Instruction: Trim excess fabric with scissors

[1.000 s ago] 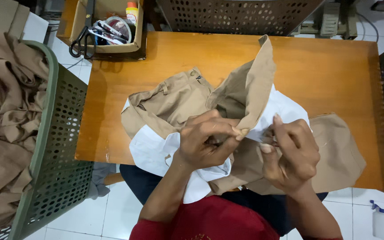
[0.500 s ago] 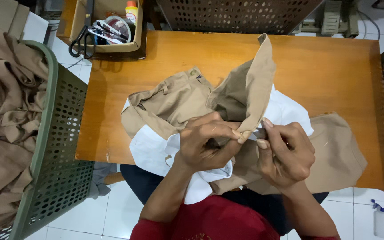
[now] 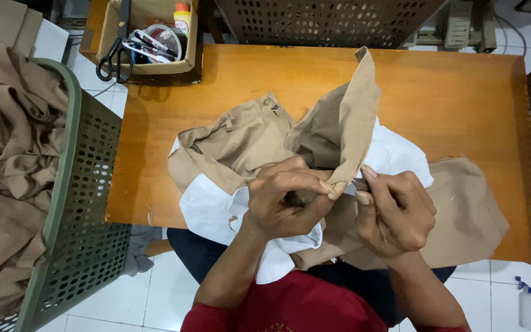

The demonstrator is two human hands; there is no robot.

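Left hand clamped on a raised edge of the tan garment, thumb and forefinger pinching the fabric tip so it stands taut. Right hand closed just beside it, fingertips meeting the same tip around something small and dark, possibly a thread snipper; too small to tell. The two hands are nearly touching, close to the person's chest, likely so the seam sits near the eye. Under and around both hands the garment spreads over the desk, white lining turned out below the left hand, a tan leg trailing off beyond the right hand. Well left of the left hand, a green perforated basket heaped with more tan cloth. Farthest off, past the left hand, a cardboard box with scissors.
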